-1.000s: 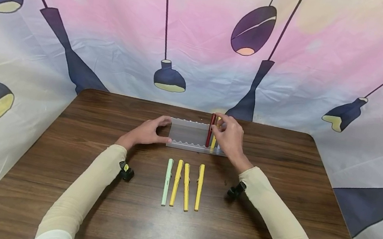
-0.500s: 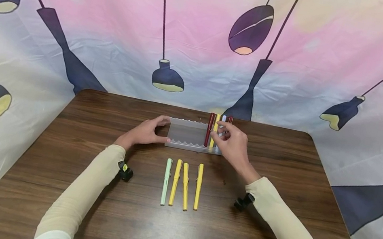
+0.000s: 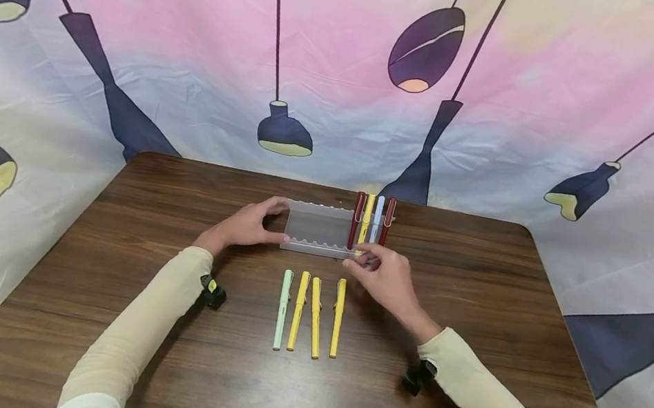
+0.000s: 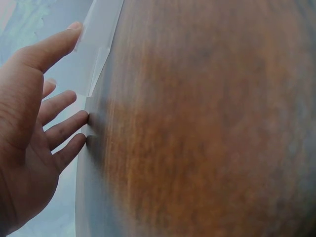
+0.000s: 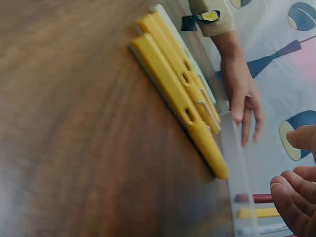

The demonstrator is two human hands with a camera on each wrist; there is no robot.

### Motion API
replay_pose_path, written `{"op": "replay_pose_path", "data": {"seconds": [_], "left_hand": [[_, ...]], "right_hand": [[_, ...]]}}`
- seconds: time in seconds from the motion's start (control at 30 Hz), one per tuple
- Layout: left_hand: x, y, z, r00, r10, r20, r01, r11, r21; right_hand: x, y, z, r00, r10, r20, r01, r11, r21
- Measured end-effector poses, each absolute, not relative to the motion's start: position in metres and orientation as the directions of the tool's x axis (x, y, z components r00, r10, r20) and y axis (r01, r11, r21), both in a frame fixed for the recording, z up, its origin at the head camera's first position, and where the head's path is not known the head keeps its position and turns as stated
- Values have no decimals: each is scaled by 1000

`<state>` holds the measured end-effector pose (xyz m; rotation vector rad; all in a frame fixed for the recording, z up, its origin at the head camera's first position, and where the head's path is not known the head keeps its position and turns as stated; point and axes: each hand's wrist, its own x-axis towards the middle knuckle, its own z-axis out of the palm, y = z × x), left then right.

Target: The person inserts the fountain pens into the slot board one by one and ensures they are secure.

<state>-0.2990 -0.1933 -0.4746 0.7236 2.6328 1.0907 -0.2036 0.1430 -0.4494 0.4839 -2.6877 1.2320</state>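
A clear pen rack [image 3: 314,250] with notched front and back edges stands near the table's far side. My left hand [image 3: 249,223] spans its left end, thumb at the front wall and fingers toward the back; in the left wrist view the thumb [image 4: 64,42] lies against the clear plastic. At the rack's right end lie a dark red pen [image 3: 354,225], a yellow pen [image 3: 367,213], a pale lilac pen [image 3: 378,215] and another dark red pen [image 3: 389,216]. My right hand [image 3: 385,278] hovers by the front right of the rack, fingers loosely bent, holding nothing.
In front of the rack lie a mint green pen [image 3: 283,309] and three yellow pens, the rightmost yellow pen [image 3: 338,317] closest to my right hand. The wooden table [image 3: 185,365] ends at a printed cloth backdrop [image 3: 203,103].
My right hand has let go of the pens at the rack's right end and drawn back toward me, uncovering them. The left hand stays at the rack's left end.
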Motion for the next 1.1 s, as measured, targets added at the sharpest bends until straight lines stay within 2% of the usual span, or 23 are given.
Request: {"op": "replay_pose_path", "data": {"seconds": [0.47, 1.1], "left_hand": [[-298, -193, -475, -860, 511, 2, 358, 600, 715], [-297, -192, -474, -863, 505, -10, 348, 610, 712]], "right_hand": [[-185, 138, -470, -952, -270, 146, -290, 635, -716], [-184, 133, -482, -954, -295, 54, -247, 669, -701]]}}
